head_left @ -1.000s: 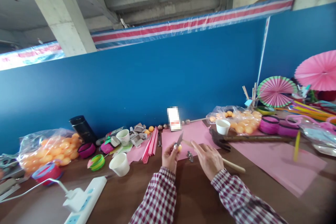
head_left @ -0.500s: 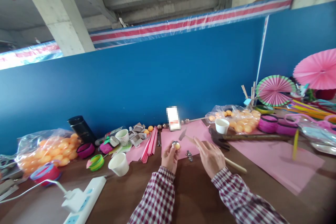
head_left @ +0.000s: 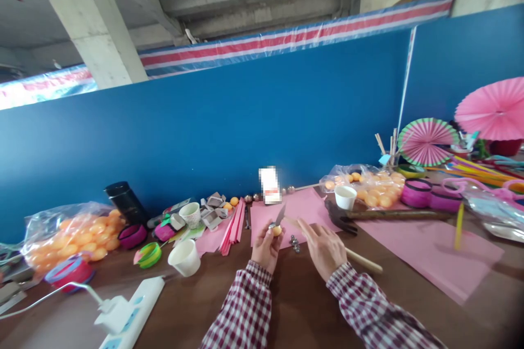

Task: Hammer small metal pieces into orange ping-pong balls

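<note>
Between the thumb and fingers of my left hand (head_left: 264, 248) is a small ball (head_left: 277, 230), yellowish with a shiny silvery part on top. My right hand (head_left: 325, 251) is closed around the pale wooden handle of a small hammer (head_left: 364, 260). The handle's end sticks out below the hand to the right. Its thin metal head (head_left: 280, 211) is tilted up and sits right at the ball; whether they touch I cannot tell. Between my hands, shiny metal pieces (head_left: 295, 244) lie at the edge of a pink paper sheet (head_left: 303, 207).
A dark claw hammer (head_left: 388, 215) lies to the right, beside a white cup (head_left: 345, 196) and a bag of orange balls (head_left: 380, 188). At left are another paper cup (head_left: 184, 257), a power strip (head_left: 137, 313) and a larger bag of balls (head_left: 82, 237). A blue panel (head_left: 204, 125) stands behind.
The small hammer has moved left with my right hand, bringing its head down to the ball. The head has turned more upright. My left hand still holds the ball.
</note>
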Available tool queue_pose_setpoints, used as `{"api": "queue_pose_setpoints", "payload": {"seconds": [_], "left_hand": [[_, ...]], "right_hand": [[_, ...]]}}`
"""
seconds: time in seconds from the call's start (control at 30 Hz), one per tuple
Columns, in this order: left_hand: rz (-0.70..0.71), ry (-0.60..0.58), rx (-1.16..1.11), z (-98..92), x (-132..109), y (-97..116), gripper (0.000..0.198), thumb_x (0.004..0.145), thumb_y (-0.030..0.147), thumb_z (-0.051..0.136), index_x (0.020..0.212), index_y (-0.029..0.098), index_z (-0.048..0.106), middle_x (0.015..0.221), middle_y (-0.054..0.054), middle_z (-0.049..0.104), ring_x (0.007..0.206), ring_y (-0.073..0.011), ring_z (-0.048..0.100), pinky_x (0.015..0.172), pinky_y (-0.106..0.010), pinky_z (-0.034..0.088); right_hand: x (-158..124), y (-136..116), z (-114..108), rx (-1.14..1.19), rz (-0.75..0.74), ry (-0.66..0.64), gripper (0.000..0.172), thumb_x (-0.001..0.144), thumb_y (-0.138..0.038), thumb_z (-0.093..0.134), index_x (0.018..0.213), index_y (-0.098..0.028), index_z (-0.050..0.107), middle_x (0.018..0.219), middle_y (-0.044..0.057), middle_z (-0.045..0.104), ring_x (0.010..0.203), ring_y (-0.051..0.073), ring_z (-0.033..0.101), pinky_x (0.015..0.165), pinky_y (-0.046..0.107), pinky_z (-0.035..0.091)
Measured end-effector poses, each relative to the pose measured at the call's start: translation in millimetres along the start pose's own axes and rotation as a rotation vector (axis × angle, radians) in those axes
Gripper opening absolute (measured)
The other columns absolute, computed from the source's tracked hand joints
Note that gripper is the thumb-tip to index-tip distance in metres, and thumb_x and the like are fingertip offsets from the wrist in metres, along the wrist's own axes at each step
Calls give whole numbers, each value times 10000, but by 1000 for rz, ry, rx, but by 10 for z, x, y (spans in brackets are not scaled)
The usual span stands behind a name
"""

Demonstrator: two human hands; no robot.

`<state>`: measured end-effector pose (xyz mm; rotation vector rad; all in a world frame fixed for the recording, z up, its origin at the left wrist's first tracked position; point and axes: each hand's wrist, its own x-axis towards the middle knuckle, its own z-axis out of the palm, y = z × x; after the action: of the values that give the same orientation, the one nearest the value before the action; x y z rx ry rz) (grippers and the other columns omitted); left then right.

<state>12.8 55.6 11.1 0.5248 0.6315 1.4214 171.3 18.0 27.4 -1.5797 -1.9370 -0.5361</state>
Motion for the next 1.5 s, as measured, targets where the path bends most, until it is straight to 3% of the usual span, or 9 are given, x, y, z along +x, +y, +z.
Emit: {"api": "queue_pose_setpoints", "payload": {"seconds": [0.57,0.73,0.93,1.1,1.5], "left_hand": [[25,24,30,-33,23,-4,296,651,166,657,933,129,576,822,-69,641,757,-149,630,654,-206,502],[47,-11,39,-25,30,-22,325,649,203,660,957,133,583,746,-54,640,644,-104,613,588,-190,481],[78,21,-12,-43,48,-15,336,640,166,663,966,152,580,802,-64,648,709,-123,619,667,-229,488],[30,9,-16,-15,0,0,343,661,115,634,997,129,566,760,-70,650,720,-143,631,665,-232,501],[44,23,8,15,-13,8,333,661,94,634,986,128,567,766,-62,655,728,-134,634,664,-205,505]], "right_hand": [[15,39,-61,32,65,59,410,850,-232,371,1259,-266,356,817,25,581,739,126,511,684,248,335],[7,20,-33,36,-20,41,446,832,-187,392,1266,-279,342,810,20,581,723,124,505,689,247,336],[11,26,-48,39,46,83,402,849,-230,369,1250,-252,375,807,32,578,732,128,506,692,247,340],[4,9,-16,21,-21,13,443,830,-184,400,1260,-279,352,795,21,581,705,122,500,689,245,334],[8,17,-42,12,-11,34,422,843,-207,385,1258,-280,355,800,23,579,712,122,501,676,246,329]]}}
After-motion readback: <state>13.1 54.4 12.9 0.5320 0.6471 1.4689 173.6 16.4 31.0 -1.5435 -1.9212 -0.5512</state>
